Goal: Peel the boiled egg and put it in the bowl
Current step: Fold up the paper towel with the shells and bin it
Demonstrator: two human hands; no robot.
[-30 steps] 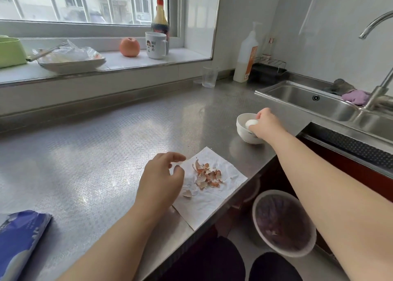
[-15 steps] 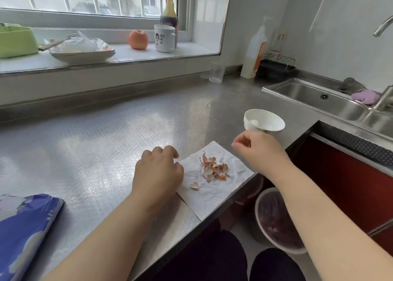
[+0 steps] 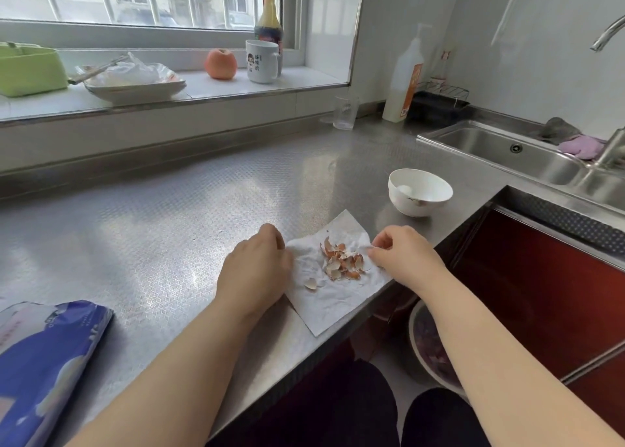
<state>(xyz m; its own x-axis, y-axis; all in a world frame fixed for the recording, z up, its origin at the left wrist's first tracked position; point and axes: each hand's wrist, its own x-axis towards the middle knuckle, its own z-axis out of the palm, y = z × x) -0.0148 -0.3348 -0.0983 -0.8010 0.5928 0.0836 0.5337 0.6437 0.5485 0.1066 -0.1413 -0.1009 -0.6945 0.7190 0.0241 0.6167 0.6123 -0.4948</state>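
Observation:
The peeled white egg (image 3: 404, 188) lies inside the small white bowl (image 3: 436, 199) on the steel counter, right of centre. In front of the bowl a white paper towel (image 3: 324, 301) carries a pile of brown eggshell pieces (image 3: 343, 264). My left hand (image 3: 255, 270) rests on the towel's left edge with its fingers curled on the paper. My right hand (image 3: 402, 253) sits at the towel's right edge, thumb and fingertips pinched at the paper beside the shells. Whether either hand really grips the towel cannot be told.
A blue packet (image 3: 44, 362) lies at the counter's near left. The sink (image 3: 527, 155) is to the right, a clear glass (image 3: 345, 111) and a soap bottle (image 3: 404, 81) stand at the back. A lined bin (image 3: 433, 345) sits on the floor below the counter edge.
My right hand left the egg in the bowl, drew back toward me and came down at the towel's right edge. My left hand stayed at the towel's left edge.

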